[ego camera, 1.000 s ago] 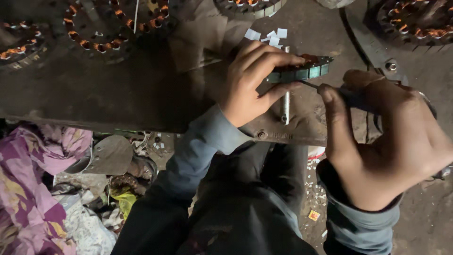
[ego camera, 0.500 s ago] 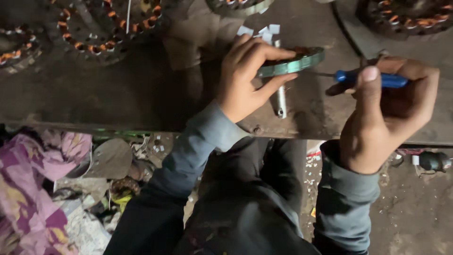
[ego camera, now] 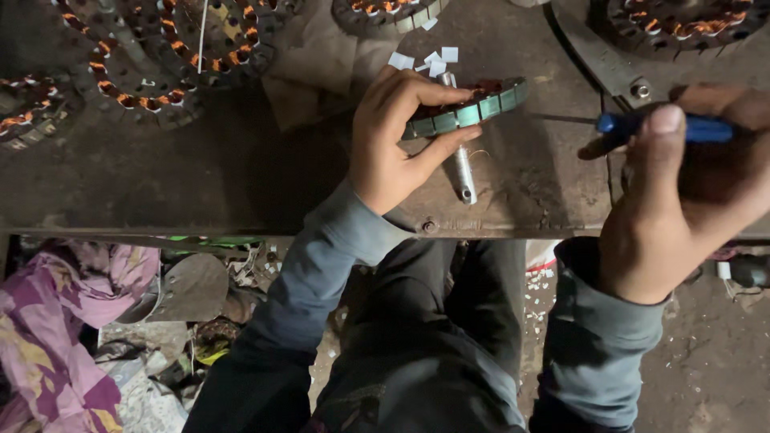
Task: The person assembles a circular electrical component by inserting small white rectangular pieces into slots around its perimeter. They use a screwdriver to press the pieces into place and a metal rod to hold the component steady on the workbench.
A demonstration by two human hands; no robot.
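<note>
Overhead, dark grimy workbench (ego camera: 241, 176); littered floor (ego camera: 706, 361) below.

Far wound stators (ego camera: 678, 20) cut off by the top edge, tool's tip hidden behind the right hand (ego camera: 690, 176), green ring (ego camera: 473, 108) partly covered by left hand (ego camera: 393, 136)

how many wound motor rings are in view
6: one in the left hand at centre, two at the top left, one top centre, one top right, and another; more may be cropped off.
</note>
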